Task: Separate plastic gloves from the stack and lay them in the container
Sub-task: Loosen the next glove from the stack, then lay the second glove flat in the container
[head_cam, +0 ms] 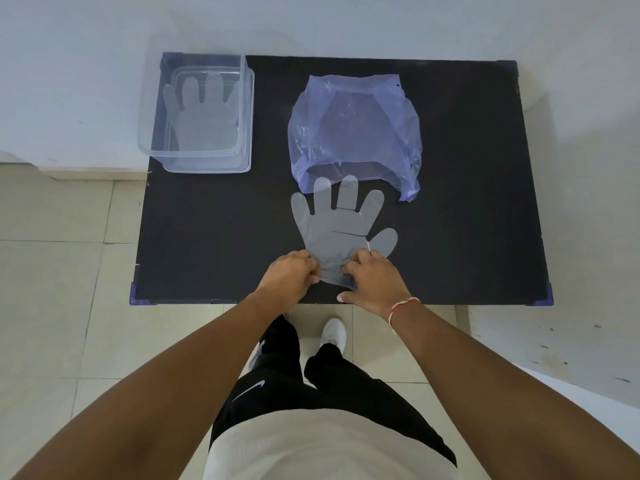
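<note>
A stack of clear plastic gloves (341, 223) lies flat on the black table (214, 237), fingers pointing away from me. My left hand (289, 273) and my right hand (372, 280) both pinch the crumpled cuff end of the stack near the table's front edge. A clear plastic container (199, 112) stands at the far left corner, and a glove (204, 110) lies flat inside it.
A bluish plastic bag (353, 133) lies just beyond the stack, its open mouth over the glove fingertips. The table's near edge (242, 301) runs right below my hands. A white wall stands behind the table, tiled floor around it.
</note>
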